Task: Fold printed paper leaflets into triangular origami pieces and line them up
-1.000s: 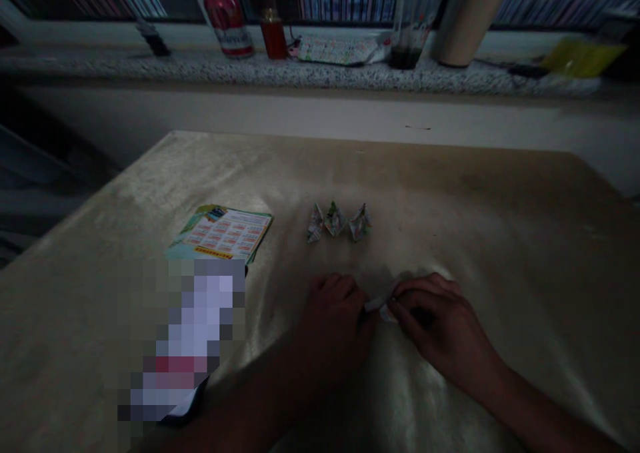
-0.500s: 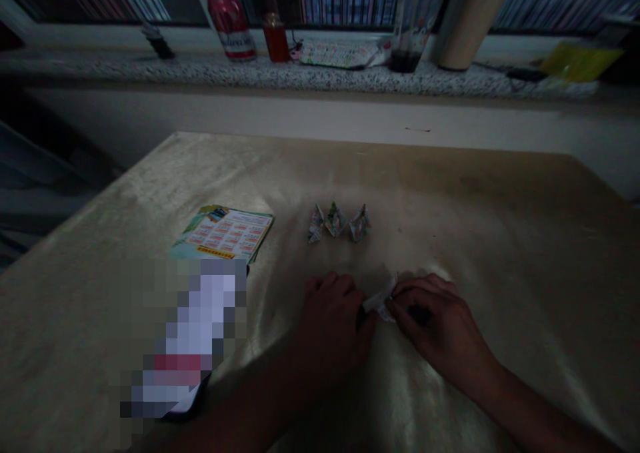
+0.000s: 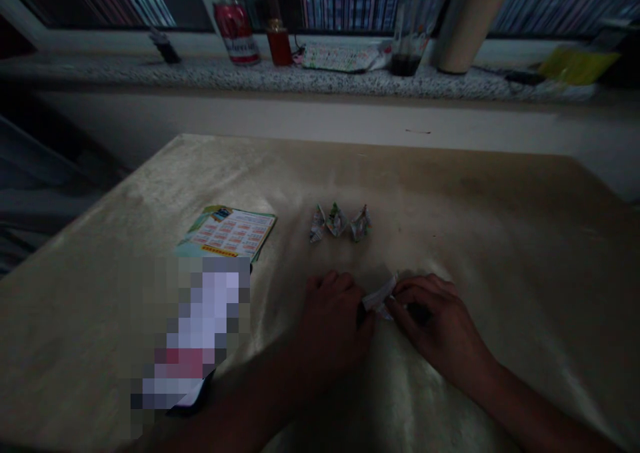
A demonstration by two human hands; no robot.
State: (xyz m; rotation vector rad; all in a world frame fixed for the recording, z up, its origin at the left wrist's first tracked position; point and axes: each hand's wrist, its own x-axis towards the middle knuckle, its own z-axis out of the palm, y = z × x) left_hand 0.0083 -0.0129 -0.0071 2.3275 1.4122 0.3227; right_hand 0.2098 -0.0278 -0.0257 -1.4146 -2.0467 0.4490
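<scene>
Between my hands, near the middle of the table, is a small piece of folded paper (image 3: 380, 298), pale with faint print. My left hand (image 3: 336, 320) is closed on its left end, thumb toward me and fingers curled. On the right end, my right hand (image 3: 434, 316) pinches the paper between thumb and forefinger. Farther off stand three small folded paper boats: a left one (image 3: 317, 225), a middle one (image 3: 336, 221) and a right one (image 3: 361, 224), all of printed paper. Parts of the held paper are hidden behind my fingers.
Left of my hands lie a stack of printed leaflets (image 3: 233, 232) and a blurred-out phone (image 3: 203, 326) on the table (image 3: 475, 193). On the stone windowsill (image 3: 200, 74) are a red can (image 3: 237, 33), an orange-red bottle (image 3: 279, 43), a clear cup (image 3: 407, 40) and a cardboard tube (image 3: 470, 23).
The whole view has shifted slightly. Both hands stay almost in place, with the paper between them showing a little more clearly. The paper boats stand as before.
</scene>
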